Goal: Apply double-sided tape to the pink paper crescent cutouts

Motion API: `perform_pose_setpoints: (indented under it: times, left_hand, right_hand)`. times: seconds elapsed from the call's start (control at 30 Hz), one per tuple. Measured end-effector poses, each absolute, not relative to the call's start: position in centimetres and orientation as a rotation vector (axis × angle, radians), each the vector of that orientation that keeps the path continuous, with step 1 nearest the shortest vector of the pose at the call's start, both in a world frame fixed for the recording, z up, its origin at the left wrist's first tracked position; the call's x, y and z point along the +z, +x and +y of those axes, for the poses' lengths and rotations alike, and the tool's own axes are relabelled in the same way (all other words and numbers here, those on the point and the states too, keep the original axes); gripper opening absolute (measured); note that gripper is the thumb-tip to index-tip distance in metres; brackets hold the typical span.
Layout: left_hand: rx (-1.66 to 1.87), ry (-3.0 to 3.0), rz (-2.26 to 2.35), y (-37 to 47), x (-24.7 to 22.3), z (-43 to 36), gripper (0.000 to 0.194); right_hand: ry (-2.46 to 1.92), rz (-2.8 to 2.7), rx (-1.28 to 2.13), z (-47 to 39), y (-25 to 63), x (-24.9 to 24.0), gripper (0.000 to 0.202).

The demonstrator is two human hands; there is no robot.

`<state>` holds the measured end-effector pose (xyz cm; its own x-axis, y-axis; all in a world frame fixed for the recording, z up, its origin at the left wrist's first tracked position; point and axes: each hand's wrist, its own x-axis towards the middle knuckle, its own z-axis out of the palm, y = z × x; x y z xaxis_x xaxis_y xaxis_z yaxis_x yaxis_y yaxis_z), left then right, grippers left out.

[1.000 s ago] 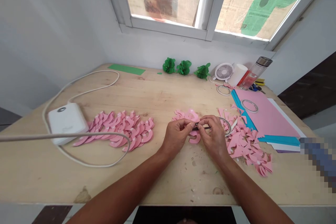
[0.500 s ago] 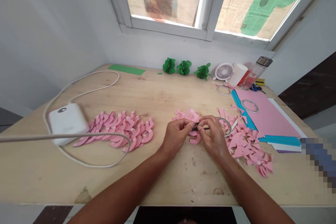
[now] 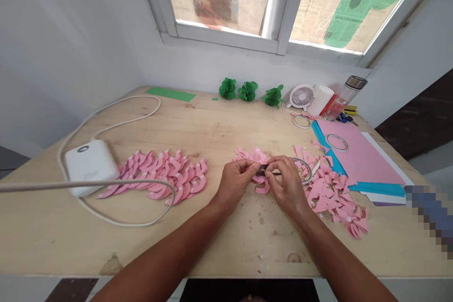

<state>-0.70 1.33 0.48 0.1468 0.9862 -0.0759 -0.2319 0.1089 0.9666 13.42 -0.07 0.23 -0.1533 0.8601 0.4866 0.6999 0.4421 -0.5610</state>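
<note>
A small, dark, slim tool point(image 3: 263, 169) lies between the fingertips of both hands; its exact kind is too small to make out. My left hand point(image 3: 235, 182) pinches its left end between thumb and forefinger. On the other side, my right hand point(image 3: 287, 180) has thumb and fingers closed on its right part. Just below and behind the fingertips are curved pink paper pieces point(image 3: 262, 189), partly hidden by the hands. A roll of narrow tape point(image 3: 307, 170) lies beside the right hand, partly covered by it.
Overlapping pink paper curves point(image 3: 177, 177) lie left, near a white device point(image 3: 90, 165) with a looping cable. Pink scraps point(image 3: 334, 200) and coloured sheets point(image 3: 364, 151) are at right. Green paper shapes point(image 3: 247, 91), a small fan point(image 3: 302, 97) and a bottle point(image 3: 345, 99) stand behind.
The fingers of my right hand have shifted slightly on the dark tool, and more of it shows between the hands. Everything else stays in place.
</note>
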Motion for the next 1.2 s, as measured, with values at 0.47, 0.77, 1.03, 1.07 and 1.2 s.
perform_pose_setpoints:
  times: [0.47,0.77,1.03,1.07,1.2]
  left_hand:
    - [1.117,0.933,0.985,-0.8,-0.1,1.5,0.023]
    - [1.068,0.908,0.937,-0.9,0.3,1.6,0.025]
    - [1.064,0.917,1.001,-1.2,0.3,1.7,0.021]
    - [1.064,0.929,1.0,-1.3,0.3,1.7,0.021]
    - [1.054,0.959,0.956,-1.4,-0.2,1.9,0.025]
  right_hand:
    - [-1.452,-1.775,0.138,0.6,14.8,0.3,0.007]
    - [-1.632,-1.845,0.171,0.4,14.7,-0.1,0.011]
    - [-1.608,-1.872,0.006,0.4,14.7,0.2,0.01]
    - [-1.606,-1.875,0.005,0.4,14.7,0.3,0.01]
    - [-1.59,-1.882,0.03,0.2,14.5,0.5,0.009]
